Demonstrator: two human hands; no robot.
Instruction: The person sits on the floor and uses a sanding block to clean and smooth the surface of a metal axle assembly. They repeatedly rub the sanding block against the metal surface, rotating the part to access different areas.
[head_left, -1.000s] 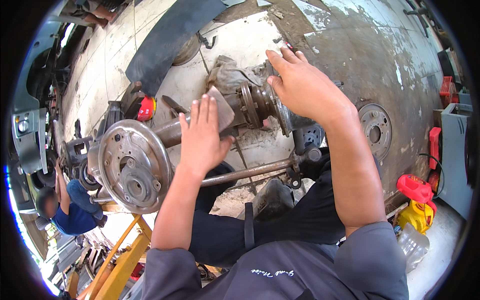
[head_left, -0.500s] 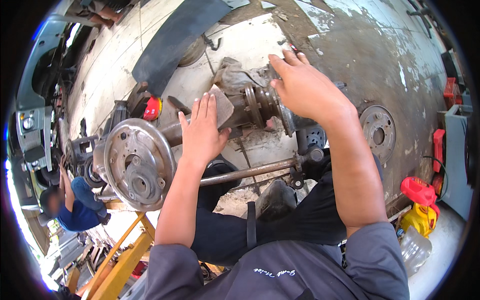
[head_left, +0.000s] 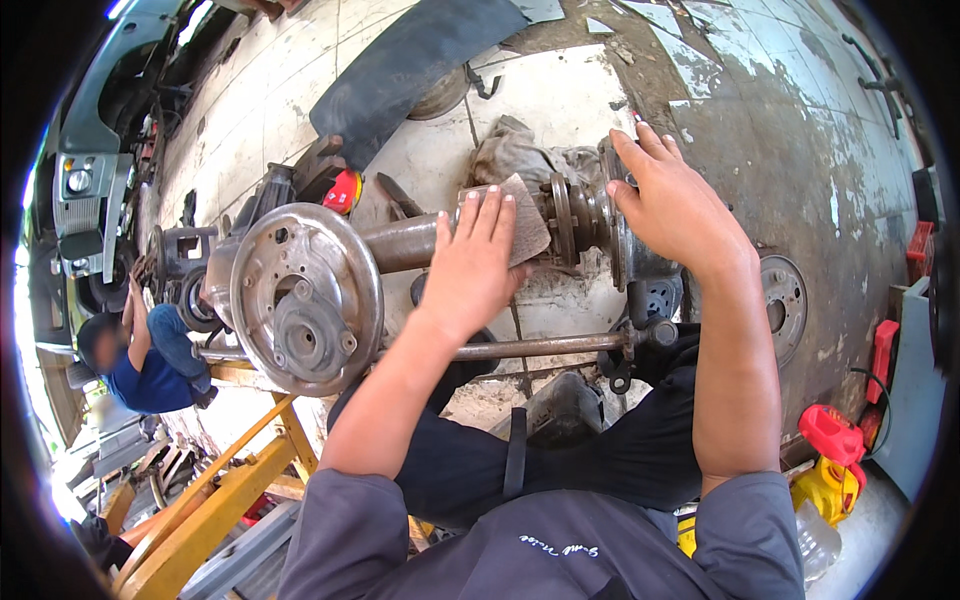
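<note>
My left hand (head_left: 474, 262) lies over a brown sheet of sandpaper (head_left: 530, 222), pressing it on the metal axle tube (head_left: 400, 244). Its fingers are stretched on top and the thumb lies at the lower edge, partly hidden. To the right, my right hand (head_left: 684, 208) is open, fingers outstretched over the round flanged end (head_left: 618, 235) of the axle; whether the palm touches is hidden. A round metal backing plate (head_left: 305, 300) with a hub stands at the axle's left end. Nearer me, a thin metal rod (head_left: 540, 346) runs alongside the tube.
A grey rag (head_left: 510, 152) lies beyond the tube, with a dark curved panel (head_left: 400, 75) farther back. Another round plate (head_left: 783, 305) is on the floor at right, near red and yellow containers (head_left: 832, 435). A person in blue (head_left: 150, 365) crouches at left beyond a yellow frame (head_left: 215, 510).
My left hand and the sandpaper have slid a little rightward along the tube. My right hand stays at the flanged end. The whole view has shifted, moving the scene to the right.
</note>
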